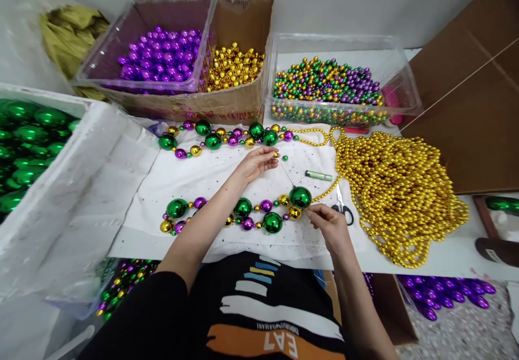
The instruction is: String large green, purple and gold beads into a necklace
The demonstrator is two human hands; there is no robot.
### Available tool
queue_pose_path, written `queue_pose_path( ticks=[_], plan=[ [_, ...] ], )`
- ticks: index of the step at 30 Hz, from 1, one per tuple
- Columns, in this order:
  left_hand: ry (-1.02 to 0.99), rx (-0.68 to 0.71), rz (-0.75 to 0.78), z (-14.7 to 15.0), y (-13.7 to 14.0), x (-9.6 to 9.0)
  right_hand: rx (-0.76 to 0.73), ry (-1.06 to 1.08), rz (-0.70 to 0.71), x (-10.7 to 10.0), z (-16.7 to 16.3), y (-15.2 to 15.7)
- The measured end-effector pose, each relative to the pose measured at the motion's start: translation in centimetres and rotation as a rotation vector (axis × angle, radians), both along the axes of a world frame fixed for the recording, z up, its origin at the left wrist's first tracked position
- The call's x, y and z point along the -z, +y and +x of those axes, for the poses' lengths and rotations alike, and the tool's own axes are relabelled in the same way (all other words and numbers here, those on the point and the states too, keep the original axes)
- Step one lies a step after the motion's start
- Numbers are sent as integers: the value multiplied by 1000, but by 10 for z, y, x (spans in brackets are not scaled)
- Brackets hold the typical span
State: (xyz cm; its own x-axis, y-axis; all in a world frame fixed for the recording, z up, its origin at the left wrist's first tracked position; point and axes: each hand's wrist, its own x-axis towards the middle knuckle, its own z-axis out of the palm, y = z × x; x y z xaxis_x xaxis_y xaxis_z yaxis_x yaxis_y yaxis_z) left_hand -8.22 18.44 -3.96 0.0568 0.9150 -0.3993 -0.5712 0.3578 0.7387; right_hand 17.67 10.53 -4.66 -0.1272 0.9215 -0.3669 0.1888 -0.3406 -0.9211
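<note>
My left hand [259, 164] pinches a small gold bead [276, 155] above the white cloth [219, 171]. A thin thread slants from those fingers down to a large green bead [300, 197]. Just right of the fingertips is a small green bead [285, 158]. The fingertips of my right hand [329, 227] are closed beside a gold bead [294, 212] at the end of the lower bead necklace [272, 222]; what they pinch is too small to make out. My left forearm hides part of this necklace. Another bead necklace [213, 141] in green, purple and gold lies farther back.
A green lighter [318, 175] and scissors [343, 206] lie right of my hands, beside a heap of gold bead strands [397, 192]. Behind stand a cardboard box [182, 105] with purple and gold beads and a clear bin [409, 87] of mixed beads. Left, a foam box [81, 187] holds green beads.
</note>
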Motion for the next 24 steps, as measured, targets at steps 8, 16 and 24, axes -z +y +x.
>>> queue_pose_path(
  ticks=[8,16,24],
  plan=[
    [5,13,29,-3,-4,0,-38,4,23,1,-4,3],
    [59,86,42,-1,-13,-2,-65,121,6,-1,-45,33],
    [381,-180,225,-8,-15,-19,-84,-214,287,-8,-48,57]
  ],
)
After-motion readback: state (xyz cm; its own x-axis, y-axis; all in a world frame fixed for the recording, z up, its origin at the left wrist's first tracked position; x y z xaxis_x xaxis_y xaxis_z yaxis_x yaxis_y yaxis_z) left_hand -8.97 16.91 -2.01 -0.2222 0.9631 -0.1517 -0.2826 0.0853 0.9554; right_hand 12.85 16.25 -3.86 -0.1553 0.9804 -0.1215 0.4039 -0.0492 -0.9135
